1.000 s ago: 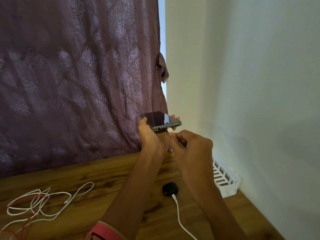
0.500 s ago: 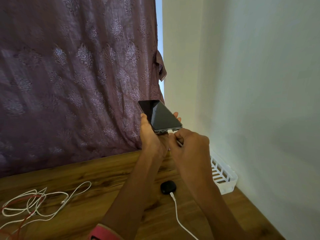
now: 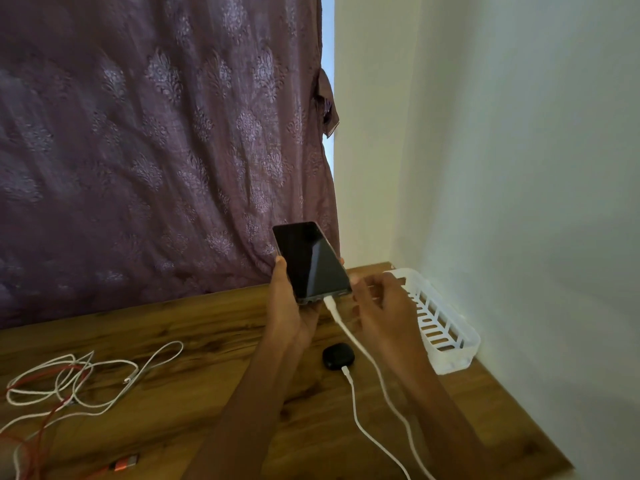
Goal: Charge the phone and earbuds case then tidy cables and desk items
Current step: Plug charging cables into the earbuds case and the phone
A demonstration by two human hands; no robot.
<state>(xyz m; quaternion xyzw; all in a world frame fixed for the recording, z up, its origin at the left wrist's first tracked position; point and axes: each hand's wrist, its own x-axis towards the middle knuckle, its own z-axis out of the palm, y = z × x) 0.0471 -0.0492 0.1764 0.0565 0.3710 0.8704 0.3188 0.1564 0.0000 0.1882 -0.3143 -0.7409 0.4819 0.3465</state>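
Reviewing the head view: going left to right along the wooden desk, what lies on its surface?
tangle of white and red cables → black earbuds case with a white cable plugged in → white slotted basket by the wall

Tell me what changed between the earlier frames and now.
The right hand let go of the cable, now plugged into the phone's bottom edge, and drew back to the right, fingers loose. The left hand keeps its grip on the phone, screen tilted more toward the camera. Case, basket and loose cables unchanged.
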